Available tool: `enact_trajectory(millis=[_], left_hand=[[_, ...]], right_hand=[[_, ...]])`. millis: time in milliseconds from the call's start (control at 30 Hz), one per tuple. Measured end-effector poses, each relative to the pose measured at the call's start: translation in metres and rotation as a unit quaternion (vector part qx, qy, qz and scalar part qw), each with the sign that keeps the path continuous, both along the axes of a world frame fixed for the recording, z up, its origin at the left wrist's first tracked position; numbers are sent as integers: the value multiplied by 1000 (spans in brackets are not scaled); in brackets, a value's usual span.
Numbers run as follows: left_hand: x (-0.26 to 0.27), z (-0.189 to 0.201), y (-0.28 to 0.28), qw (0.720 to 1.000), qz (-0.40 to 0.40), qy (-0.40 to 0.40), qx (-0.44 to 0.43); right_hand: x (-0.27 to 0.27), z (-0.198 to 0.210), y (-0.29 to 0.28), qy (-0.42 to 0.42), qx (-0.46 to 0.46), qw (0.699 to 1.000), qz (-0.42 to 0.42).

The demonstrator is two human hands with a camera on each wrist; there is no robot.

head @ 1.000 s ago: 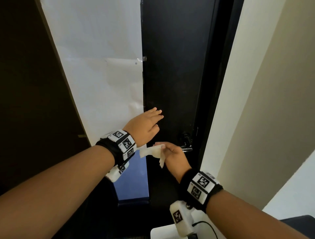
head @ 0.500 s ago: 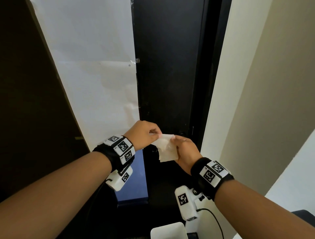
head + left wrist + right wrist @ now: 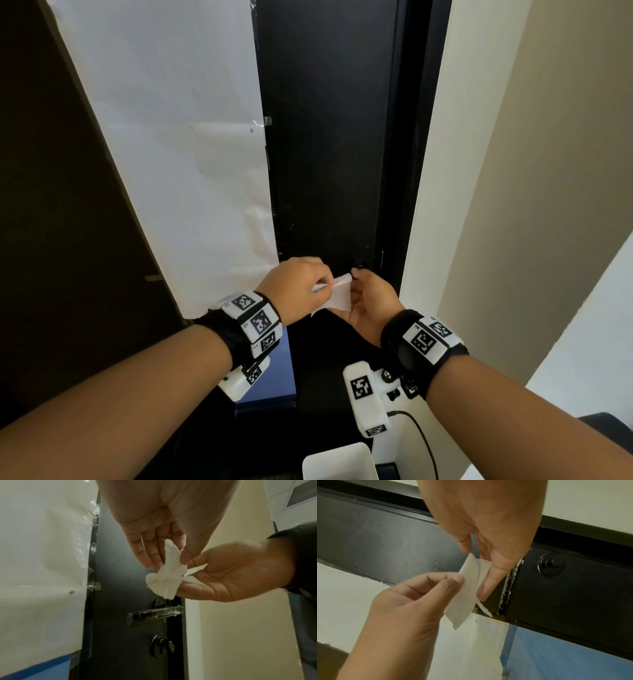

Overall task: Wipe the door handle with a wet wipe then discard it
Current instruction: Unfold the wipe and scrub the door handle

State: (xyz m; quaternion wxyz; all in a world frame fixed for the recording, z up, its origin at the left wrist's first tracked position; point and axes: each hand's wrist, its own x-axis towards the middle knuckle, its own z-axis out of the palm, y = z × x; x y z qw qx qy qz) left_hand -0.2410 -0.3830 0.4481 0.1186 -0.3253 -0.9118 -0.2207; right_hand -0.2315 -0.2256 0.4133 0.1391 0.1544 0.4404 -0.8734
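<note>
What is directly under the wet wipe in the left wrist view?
The door handle, streaked with white residue, sits below the wet wipe, apart from it. The wipe covers part of the round mount above the lever.

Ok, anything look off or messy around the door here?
Yes: white residue streaks the top of the black door handle, thickest toward its right end. The wet wipe, pinched between both hands above it, isn't touching it.

Both hands raised together (palms near), left hand (image 3: pixel 298 287) and right hand (image 3: pixel 371 301) fingers pinched.
</note>
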Motion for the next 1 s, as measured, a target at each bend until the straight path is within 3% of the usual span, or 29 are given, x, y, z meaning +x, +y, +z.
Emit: enact_trajectory(millis=[100,267,367,467,567,700,767,933,1000], left_hand=[[6,-7,5,1000,-20,0,-13],[6,-9,5,999,-36,-19,-15],[-1,-1,2,999,-22,14,-29],[-13,8,-3,994,0,37,-103],[-25,12,-9,988,7,31,-152],[-44,10,-16,971,29,74,-223],[-52,6,-20,964,40,82,-248],[-62,-1,-23,956,43,96,-275],[-64,-2,-23,955,42,100,-276]], right_hand=[[-1,1,2,20,-14,1000,2],[-3,-1,8,46,48,998,0],[-10,0,14,76,118,990,-32],[-24,3,26,141,231,960,-72],[-38,7,41,194,369,901,-116],[-49,15,57,272,564,768,-135],[-52,12,60,308,616,717,-105],[-50,-17,58,376,688,620,-17],[-46,-32,55,375,691,618,17]])
